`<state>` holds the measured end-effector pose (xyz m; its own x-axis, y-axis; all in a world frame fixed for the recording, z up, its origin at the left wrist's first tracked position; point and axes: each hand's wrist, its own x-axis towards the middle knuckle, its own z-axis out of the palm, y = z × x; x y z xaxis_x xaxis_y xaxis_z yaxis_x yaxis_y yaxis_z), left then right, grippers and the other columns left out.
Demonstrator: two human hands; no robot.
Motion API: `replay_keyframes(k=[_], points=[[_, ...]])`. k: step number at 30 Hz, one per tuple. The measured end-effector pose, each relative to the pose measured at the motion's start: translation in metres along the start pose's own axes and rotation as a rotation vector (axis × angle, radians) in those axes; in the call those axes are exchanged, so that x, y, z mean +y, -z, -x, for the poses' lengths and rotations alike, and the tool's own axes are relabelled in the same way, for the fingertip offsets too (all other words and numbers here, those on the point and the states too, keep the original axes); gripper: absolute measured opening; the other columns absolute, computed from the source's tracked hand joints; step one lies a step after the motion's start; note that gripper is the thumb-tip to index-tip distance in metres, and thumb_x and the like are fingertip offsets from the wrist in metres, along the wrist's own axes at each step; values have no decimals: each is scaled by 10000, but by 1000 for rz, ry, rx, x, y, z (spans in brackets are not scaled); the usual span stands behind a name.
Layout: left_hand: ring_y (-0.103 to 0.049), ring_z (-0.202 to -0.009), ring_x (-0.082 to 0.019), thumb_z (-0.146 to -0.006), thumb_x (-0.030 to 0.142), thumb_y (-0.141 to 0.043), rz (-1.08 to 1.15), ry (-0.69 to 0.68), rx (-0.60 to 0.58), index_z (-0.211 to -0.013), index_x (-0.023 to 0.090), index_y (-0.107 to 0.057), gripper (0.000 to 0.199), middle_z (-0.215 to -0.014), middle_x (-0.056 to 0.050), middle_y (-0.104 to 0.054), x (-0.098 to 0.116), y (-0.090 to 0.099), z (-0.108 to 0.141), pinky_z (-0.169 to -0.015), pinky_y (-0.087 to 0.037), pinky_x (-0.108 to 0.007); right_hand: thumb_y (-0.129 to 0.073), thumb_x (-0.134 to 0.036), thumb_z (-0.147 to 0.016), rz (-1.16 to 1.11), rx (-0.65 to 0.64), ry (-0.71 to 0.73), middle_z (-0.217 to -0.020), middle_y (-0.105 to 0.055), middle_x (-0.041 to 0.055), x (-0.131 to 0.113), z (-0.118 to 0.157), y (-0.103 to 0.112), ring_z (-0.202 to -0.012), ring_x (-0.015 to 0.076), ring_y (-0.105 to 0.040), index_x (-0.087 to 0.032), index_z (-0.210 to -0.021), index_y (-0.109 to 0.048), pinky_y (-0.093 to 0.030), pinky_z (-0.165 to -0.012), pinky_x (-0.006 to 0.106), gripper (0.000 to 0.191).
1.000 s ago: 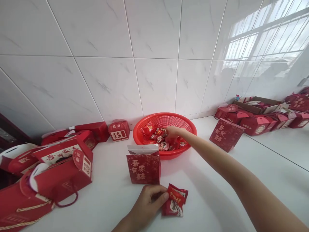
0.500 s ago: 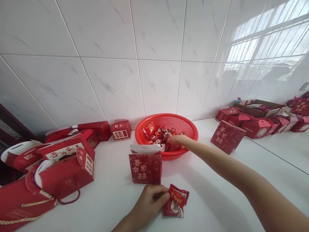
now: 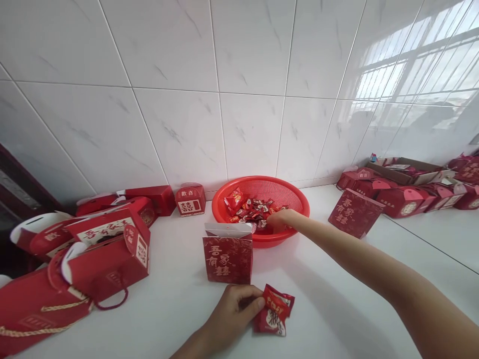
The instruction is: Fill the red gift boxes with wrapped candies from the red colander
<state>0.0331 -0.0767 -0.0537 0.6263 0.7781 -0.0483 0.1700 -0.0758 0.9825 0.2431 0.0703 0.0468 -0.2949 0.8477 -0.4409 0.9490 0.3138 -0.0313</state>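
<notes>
The left hand [image 3: 235, 311] pinches, between its thumb and first finger, the left edge of the red candy packets [image 3: 275, 309]. I see two of these packets, one overlapping the other, and they lie on the white table [image 3: 168, 309]. The right hand [image 3: 281, 219] is lowered into the red plastic basket [image 3: 266, 244], its fingers among the small wrapped sweets [image 3: 251, 212]. These fingers are hidden, so I am not able to tell whether they hold a sweet or are spread.

Just before the basket, on the side nearer to the person, an upright dark red box [image 3: 229, 259] stands with its top flaps raised. It is beside the left hand, a little beyond it. A small red box [image 3: 190, 200] with a white label is to the left of the basket, near the wall. Farther left, several red gift boxes [image 3: 108, 267] are crowded together, some with rope handles. To the right of the basket there is a tilted red box [image 3: 355, 213], and behind it a row of red boxes [image 3: 402, 200] beside an open carton [image 3: 430, 177]. The tiled wall [image 3: 179, 129] reflects a barred window.
</notes>
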Motion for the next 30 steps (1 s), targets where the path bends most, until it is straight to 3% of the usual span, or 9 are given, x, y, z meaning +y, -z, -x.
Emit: replay_keyframes(k=[5, 12, 15, 19, 23, 26, 30], points=[[-616, -785, -202, -902, 510, -618, -5, 16, 15, -867, 128, -777, 415, -831, -87, -743, 0, -1, 1, -717, -450, -280, -729, -259, -732, -7, -71, 3, -656, -622, 39, -7, 4, 3, -713, 234, -634, -185, -619, -619, -473, -632, 329, 174], [-625, -811, -215, -903, 522, -608, 4, 18, 5, -893, 127, -779, 431, -861, -92, -747, -1, 0, 1, -731, -461, -290, -715, -345, -809, -110, 169, -8, -869, -670, 44, 16, 2, 9, -750, 191, -604, -199, -867, -653, -379, -565, 253, 169], [-623, -803, -213, -903, 518, -609, -5, 14, 6, -885, 128, -778, 425, -854, -89, -747, 0, 0, 0, -728, -459, -290, -661, -294, -860, -146, 260, -34, -870, -667, 48, 19, 1, 8, -730, 175, -602, -189, -871, -657, -359, -555, 252, 106], [-625, -807, -212, -909, 510, -609, -5, 7, 1, -890, 130, -781, 417, -858, -91, -752, -1, 0, 0, -726, -457, -284, -569, -225, -943, -191, 345, -73, -869, -662, 52, 20, 1, 7, -734, 154, -603, -155, -943, -651, -420, -588, 250, 108], [-628, -810, -212, -914, 499, -610, 5, 9, 8, -892, 128, -780, 409, -866, -95, -755, 0, -1, 1, -728, -459, -282, -592, -284, -971, -241, 342, -68, -964, -663, 38, 23, -2, 5, -773, 137, -618, -142, -1018, -642, -523, -677, 282, 157], [-633, -811, -213, -913, 498, -609, 0, 5, 6, -890, 126, -779, 409, -869, -97, -758, 2, -1, 1, -731, -460, -282, -589, -211, -958, -275, 336, -61, -1020, -676, 45, 27, -5, 2, -796, 140, -628, -152, -1070, -643, -524, -684, 276, 138], [-638, -810, -216, -907, 503, -614, -9, 3, 9, -888, 124, -780, 414, -864, -98, -760, 5, -1, 1, -728, -462, -284, -567, -74, -882, -289, 361, -75, -1090, -685, 79, 29, -6, 2, -862, 175, -641, -149, -1110, -641, -482, -672, 254, 251]])
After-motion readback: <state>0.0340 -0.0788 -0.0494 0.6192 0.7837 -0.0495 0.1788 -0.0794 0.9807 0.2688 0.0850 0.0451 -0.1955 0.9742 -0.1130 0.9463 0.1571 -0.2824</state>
